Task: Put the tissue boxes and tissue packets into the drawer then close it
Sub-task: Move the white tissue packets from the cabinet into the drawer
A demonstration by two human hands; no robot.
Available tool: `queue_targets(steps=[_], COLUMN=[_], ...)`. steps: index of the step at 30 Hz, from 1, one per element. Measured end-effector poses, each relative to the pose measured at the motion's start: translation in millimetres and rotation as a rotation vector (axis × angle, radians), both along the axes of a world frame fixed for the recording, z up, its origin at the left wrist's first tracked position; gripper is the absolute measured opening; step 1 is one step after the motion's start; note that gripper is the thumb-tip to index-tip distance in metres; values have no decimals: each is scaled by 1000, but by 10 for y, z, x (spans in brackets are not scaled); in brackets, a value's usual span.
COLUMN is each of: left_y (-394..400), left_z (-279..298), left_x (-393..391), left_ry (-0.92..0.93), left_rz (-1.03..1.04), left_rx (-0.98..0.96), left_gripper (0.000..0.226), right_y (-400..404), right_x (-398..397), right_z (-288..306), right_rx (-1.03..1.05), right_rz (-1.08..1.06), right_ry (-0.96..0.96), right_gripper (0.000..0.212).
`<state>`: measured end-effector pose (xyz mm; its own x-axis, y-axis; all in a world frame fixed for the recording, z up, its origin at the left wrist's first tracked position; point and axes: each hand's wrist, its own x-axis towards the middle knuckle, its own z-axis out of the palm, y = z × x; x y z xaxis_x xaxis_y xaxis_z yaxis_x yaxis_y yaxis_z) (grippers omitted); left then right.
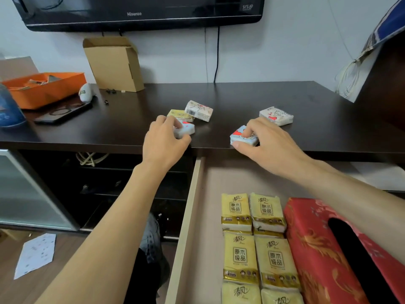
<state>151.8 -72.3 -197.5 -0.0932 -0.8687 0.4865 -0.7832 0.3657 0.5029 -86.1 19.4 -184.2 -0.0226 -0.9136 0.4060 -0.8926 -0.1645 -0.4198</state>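
Both hands rest on the dark cabinet top (241,99). My left hand (163,141) grips a small white tissue packet with a red mark (186,128) near the front edge. My right hand (267,141) closes on a pale blue packet with a red heart (238,136) at the edge. Farther back lie a yellow packet (178,114), a white packet with a barcode (199,110) and another white cartoon packet (276,116). The open drawer (192,216) below holds several yellow tissue packets (252,238) and a red tissue box (324,249).
An orange tray (43,88), a cardboard box (114,64), a dark tablet with glasses (63,113) and a blue bottle (8,108) stand at the left of the top. A television (140,12) hangs above. Open shelves (109,183) sit left of the drawer.
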Motion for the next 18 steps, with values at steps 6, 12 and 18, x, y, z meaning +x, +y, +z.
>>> queue_targets(steps=[6,12,18], left_y=[119,116,460], left_z=[52,225,274], left_x=[-149,-93,-198], left_ry=[28,-12,61], left_rz=[-314,-321,-467], left_rx=[68,280,287], left_gripper=[20,18,30], right_y=[-226,-232,-49], right_x=[-221,-300,-250], right_z=[85,76,104], right_rx=[221,226,135], right_rz=[163,218,247], right_ry=[-334,-459,-525], right_gripper=[19,31,43])
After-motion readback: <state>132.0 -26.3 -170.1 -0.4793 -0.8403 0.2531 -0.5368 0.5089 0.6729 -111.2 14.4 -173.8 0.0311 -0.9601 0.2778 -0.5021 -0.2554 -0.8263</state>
